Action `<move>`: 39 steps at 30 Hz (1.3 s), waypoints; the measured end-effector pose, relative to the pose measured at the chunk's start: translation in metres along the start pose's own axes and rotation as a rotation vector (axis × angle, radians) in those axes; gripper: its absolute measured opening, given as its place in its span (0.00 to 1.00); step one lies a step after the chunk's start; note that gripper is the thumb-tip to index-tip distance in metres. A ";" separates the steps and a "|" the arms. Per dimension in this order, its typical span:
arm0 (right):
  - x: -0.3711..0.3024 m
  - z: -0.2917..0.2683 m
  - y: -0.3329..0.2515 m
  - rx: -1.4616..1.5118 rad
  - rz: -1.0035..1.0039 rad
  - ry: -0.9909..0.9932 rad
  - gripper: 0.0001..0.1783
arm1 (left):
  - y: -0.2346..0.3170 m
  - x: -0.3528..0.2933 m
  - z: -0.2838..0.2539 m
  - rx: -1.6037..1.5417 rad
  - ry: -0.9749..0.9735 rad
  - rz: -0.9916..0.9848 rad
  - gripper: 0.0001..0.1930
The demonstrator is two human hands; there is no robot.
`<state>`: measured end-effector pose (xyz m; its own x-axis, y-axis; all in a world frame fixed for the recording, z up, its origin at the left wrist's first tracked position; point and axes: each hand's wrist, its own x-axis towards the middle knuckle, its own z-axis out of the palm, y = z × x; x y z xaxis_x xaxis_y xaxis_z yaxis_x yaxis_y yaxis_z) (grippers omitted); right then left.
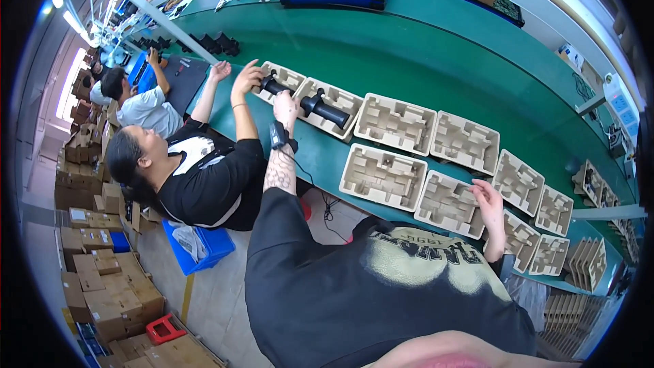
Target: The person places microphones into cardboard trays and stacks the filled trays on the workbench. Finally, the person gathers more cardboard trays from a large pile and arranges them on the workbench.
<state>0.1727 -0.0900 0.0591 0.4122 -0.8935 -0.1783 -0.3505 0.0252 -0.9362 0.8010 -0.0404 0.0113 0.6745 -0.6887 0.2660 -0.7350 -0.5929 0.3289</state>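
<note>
My left hand (286, 107) reaches to the far left trays, its fingers bunched where two moulded pulp trays meet; what they grip is hidden. On its right, a black tubular part (325, 110), like a binocular or scope body, lies in a beige pulp tray (351, 102). On its left, another black tubular part (274, 86) sits in the end tray (289, 76), with a co-worker's hand (248, 79) at its far end. My right hand (489, 203) rests open, fingers loosely spread, at the right rim of a partless pulp tray (436, 217).
More pulp trays (395, 123) stand in two rows along the green bench (409, 48); stacked trays (587, 262) are at its right end. A co-worker in black (211, 177) sits close on my left. A blue bin (197, 249) and cardboard boxes (119, 286) stand on the floor.
</note>
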 end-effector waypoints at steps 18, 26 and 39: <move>-0.110 -0.073 0.037 0.098 0.228 0.456 0.15 | 0.145 0.140 -0.131 0.488 -0.259 0.274 0.15; -0.128 -0.122 0.063 0.095 0.151 0.326 0.15 | 0.456 0.003 -0.051 0.254 -0.156 0.696 0.19; -0.242 -0.256 0.138 0.236 0.322 0.834 0.14 | 0.768 -0.251 0.220 -0.411 -0.638 1.041 0.21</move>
<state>-0.1905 0.0152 0.0510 -0.4470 -0.8588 -0.2505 -0.1251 0.3373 -0.9330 0.0525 -0.4147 -0.0025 -0.4364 -0.8911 0.1243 -0.7404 0.4342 0.5131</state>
